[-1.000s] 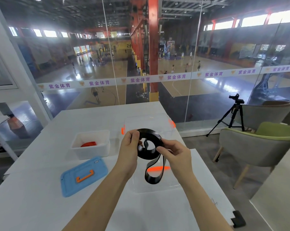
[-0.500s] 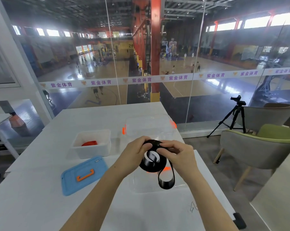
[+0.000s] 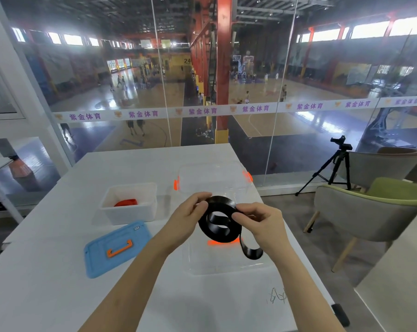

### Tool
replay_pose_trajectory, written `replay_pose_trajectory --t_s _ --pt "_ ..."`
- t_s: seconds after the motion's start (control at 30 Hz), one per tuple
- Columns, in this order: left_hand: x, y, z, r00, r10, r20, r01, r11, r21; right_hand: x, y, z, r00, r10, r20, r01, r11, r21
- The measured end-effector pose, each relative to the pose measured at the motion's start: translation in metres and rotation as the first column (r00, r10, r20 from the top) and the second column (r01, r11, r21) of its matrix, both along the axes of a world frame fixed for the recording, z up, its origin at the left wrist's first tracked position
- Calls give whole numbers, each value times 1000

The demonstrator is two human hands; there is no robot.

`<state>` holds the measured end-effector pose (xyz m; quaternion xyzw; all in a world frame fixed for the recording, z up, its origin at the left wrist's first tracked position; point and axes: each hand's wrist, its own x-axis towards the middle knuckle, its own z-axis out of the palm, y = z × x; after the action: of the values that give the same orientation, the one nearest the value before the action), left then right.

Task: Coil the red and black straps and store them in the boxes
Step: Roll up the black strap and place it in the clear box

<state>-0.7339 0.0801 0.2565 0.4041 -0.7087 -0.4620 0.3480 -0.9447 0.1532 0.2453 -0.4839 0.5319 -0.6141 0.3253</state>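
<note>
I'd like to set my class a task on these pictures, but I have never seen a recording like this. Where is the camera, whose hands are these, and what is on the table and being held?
There is no machine here: a person works with bare hands. One wide-angle camera worn on the head looks forward and down, so every picture shares that view and the arms reach in from below. The left hand and right hand together hold a black strap, mostly wound into a coil, with a loose tail hanging down. On the white table stand a white box with a red strap inside and a clear box with orange latches. A blue lid with an orange handle lies flat near the white box.
</note>
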Motion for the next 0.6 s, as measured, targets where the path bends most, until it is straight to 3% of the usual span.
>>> replay_pose_trajectory --t_s 0.17,0.33,0.5,0.6 --pt "-6 0 5 984 -26 177 34 999 -42 10 -8 0 999 24 -34 -23 999 25" --pt "9 -6 2 997 78 -23 -78 996 35 25 -23 0 999 37 38 -38 999 27" --pt "24 -27 -5 948 217 -231 -179 968 173 41 -40 -8 996 20 91 -23 999 42" --pt "30 -42 -7 943 224 -244 -174 962 210 51 -55 -9 995 -11 102 6 999 51"
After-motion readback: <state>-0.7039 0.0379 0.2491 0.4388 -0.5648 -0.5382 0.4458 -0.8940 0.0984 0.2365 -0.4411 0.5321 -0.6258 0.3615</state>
